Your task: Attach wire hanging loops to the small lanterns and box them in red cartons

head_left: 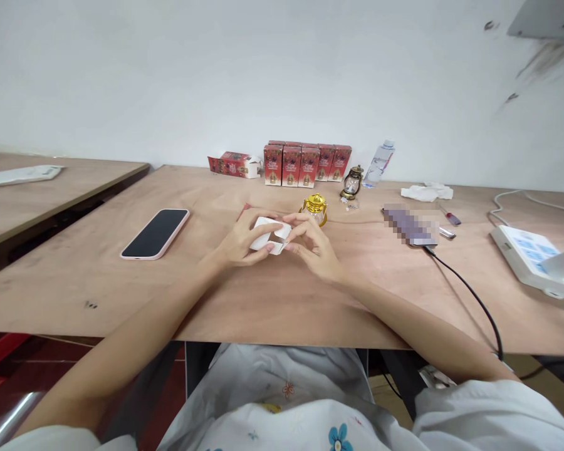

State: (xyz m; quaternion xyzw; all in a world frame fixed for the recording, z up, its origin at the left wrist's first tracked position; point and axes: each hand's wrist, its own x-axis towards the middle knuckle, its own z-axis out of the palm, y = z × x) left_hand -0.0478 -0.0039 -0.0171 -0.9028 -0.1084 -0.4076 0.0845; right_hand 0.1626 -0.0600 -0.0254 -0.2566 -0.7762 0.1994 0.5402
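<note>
Between my two hands, over the middle of the table, is a small cardboard box (264,230), its white end flaps turned toward me and partly folded. My left hand (239,241) grips the box from the left, thumb below and fingers above. From the right, the bent fingers of my right hand (318,250) pinch the flaps at the box's edge. A bit of red shows just behind my left fingers. Right behind my right hand stands a small gold lantern (316,203), its lower part partly hidden by the fingers.
Several red boxes (291,166) stand along the wall, with an open red box (235,164) lying beside them. A bronze lantern (352,183) and a bottle (379,164) are to their right. Phones (155,234) lie left and right (411,225), near a power strip (540,257).
</note>
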